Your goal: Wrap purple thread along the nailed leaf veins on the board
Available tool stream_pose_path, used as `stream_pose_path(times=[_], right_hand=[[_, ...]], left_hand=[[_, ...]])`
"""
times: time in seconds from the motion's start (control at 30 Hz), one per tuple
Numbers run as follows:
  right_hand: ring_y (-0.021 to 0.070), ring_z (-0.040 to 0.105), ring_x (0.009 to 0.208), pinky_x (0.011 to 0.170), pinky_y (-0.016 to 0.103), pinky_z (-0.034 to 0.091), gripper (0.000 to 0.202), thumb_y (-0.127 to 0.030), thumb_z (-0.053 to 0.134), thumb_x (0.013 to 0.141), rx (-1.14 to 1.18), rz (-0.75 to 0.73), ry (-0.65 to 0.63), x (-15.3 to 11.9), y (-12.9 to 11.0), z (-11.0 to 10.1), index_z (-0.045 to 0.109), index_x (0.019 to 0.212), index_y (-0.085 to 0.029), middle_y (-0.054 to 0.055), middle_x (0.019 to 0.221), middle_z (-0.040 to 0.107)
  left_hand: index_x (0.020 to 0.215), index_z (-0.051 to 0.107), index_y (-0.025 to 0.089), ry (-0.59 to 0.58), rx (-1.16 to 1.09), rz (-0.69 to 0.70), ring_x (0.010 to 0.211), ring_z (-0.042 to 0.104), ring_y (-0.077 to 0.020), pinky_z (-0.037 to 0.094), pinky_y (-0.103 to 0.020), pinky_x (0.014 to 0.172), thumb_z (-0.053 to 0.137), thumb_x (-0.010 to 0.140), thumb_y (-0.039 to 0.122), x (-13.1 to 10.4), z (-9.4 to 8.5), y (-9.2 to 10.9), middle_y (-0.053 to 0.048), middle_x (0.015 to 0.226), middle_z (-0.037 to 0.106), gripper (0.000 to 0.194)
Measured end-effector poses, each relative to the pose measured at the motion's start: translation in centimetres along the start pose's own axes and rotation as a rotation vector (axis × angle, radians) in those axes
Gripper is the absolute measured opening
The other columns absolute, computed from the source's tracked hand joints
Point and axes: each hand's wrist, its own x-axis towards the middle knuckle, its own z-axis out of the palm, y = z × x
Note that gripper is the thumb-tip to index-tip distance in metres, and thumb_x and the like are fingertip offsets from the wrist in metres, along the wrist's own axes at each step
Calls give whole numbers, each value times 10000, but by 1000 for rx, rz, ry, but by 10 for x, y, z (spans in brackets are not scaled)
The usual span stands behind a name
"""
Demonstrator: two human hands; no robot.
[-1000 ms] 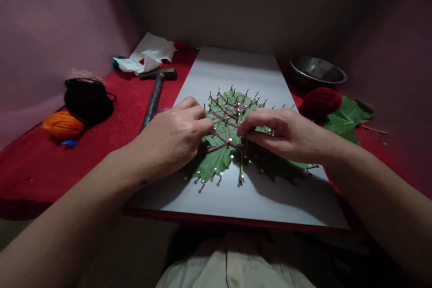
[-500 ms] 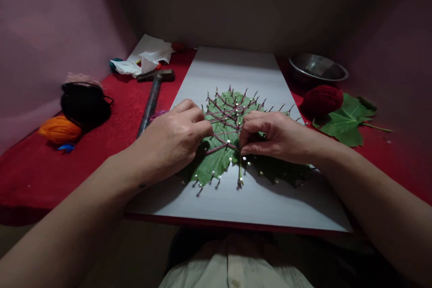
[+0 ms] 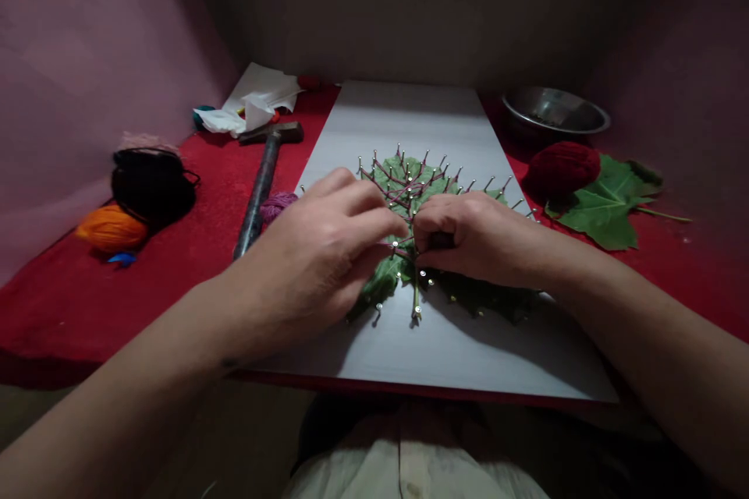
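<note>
A green leaf [image 3: 383,288] lies on a pale board [image 3: 351,359], with several nails standing along its edges and veins. Purple yarn [image 3: 403,253] runs in crossing lines between the nails. Over the leaf's left half, my left hand [image 3: 333,249] reaches inward with bent fingers, its tips close to the central vein; what they pinch is hidden. My right hand [image 3: 468,238] is closed in a pinch on the yarn at the middle of the leaf, just above the stem. A purple yarn ball [image 3: 278,207] rests beside my left hand, partly covered by it.
On the red tabletop [image 3: 169,273], a hammer [image 3: 263,179] lies left of the board, beyond it orange yarn [image 3: 112,229] and black yarn [image 3: 153,185]. At right are a metal bowl [image 3: 555,111], dark red yarn [image 3: 562,168] and a loose leaf [image 3: 612,203].
My left hand has moved right, towards my right hand, and now covers more of the leaf's left side. More of the purple ball shows. My right hand has stayed almost in place.
</note>
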Motion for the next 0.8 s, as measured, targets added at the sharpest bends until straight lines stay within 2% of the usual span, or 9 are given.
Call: stream_pose_path(times=[0.13, 0.27, 0.37, 0.47, 0.6, 0.8], right_hand=[[81, 439, 601, 561, 236, 299, 154, -182, 649, 743, -3, 82, 3, 3, 0, -1, 544, 631, -169, -38, 615, 516], [68, 380, 540, 531, 249, 267, 195, -150, 626, 712, 53, 119, -1, 4, 2, -4, 487, 578, -175, -61, 535, 440], [70, 391, 555, 546, 254, 278, 183, -99, 585, 694, 63, 71, 31, 3, 2, -6, 472, 571, -174, -54, 549, 452], [71, 413, 561, 550, 250, 292, 121, -68, 554, 672, 108, 46, 76, 1, 3, -7, 534, 621, -175, -51, 569, 489], [73, 408, 564, 552, 244, 299, 121, -57, 539, 662, 116, -7, 96, 2, 8, -7, 546, 638, -175, -50, 568, 484], [93, 459, 608, 558, 245, 335, 96, -92, 564, 740, 325, 88, 31, 5, 16, -9, 623, 738, -167, -29, 638, 556]], left_hand=[[822, 668, 166, -138, -81, -60, 811, 503, -195, 422, -357, 761, 501, 910, 178, 13, 10, 17, -44, 805, 610, 189], [760, 645, 155, -224, -27, -82, 782, 503, -193, 405, -356, 740, 501, 894, 170, 19, 21, 24, -45, 789, 627, 198], [761, 615, 148, -235, 55, -51, 789, 504, -206, 399, -368, 737, 494, 873, 168, 18, 24, 27, -58, 813, 627, 166], [746, 590, 159, -227, 144, -25, 787, 503, -225, 385, -395, 735, 480, 860, 172, 17, 27, 28, -57, 786, 612, 159], [707, 566, 176, -218, 174, 0, 768, 501, -223, 371, -393, 715, 467, 841, 151, 20, 32, 27, -51, 755, 609, 168], [685, 563, 170, -217, 181, -32, 731, 491, -220, 387, -393, 701, 470, 811, 124, 21, 34, 27, -58, 742, 611, 163]])
